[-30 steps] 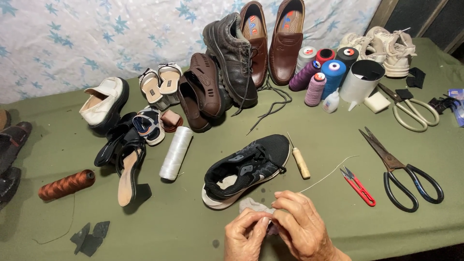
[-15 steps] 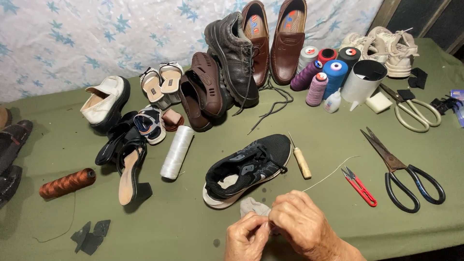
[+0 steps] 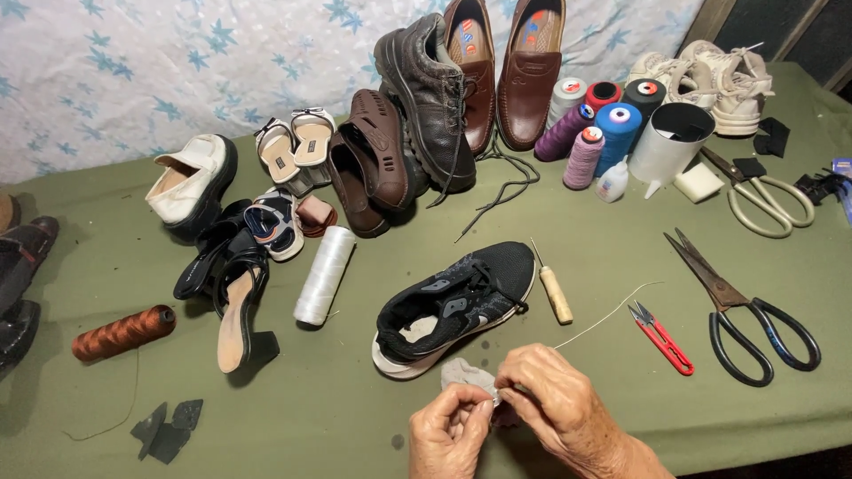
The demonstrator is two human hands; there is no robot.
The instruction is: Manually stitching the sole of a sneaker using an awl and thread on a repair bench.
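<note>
Hands barely shifted since a second ago: both crept slightly right and the fingertips drew closer together over the cloth; the sneaker and everything else on the desk sit as they did.

Left hand (image 3: 451, 433) and right hand (image 3: 557, 406) are together at the near edge, each pinched shut on the small grey cloth scrap (image 3: 469, 376). A pale thread (image 3: 612, 310) runs from the right hand's fingertips up to the far right across the desk (image 3: 355, 417). Can't tell whether a needle is in the pinch.

Handling judgement: scrap is light, limp, no stiffness, so it'll fold or slip unless held at an edge between thumb and forefinger, as now. Thread is thin and slick; grip close to the work point.

Black sneaker (image 3: 457, 306) lies just far of the hands, scrap nearly touching its heel end. Long axis runs diagonally: heel near-left, toe far-right, opening facing up. Probably light, with a flexible upper and stiffer sole; best held by the sole edge or heel.

Nearby: wooden-handled awl (image 3: 556, 291) just right of the toe, red snips (image 3: 661, 336) and black-handled shears (image 3: 741, 306) further right, white thread spool (image 3: 324, 275) to the left.
</note>
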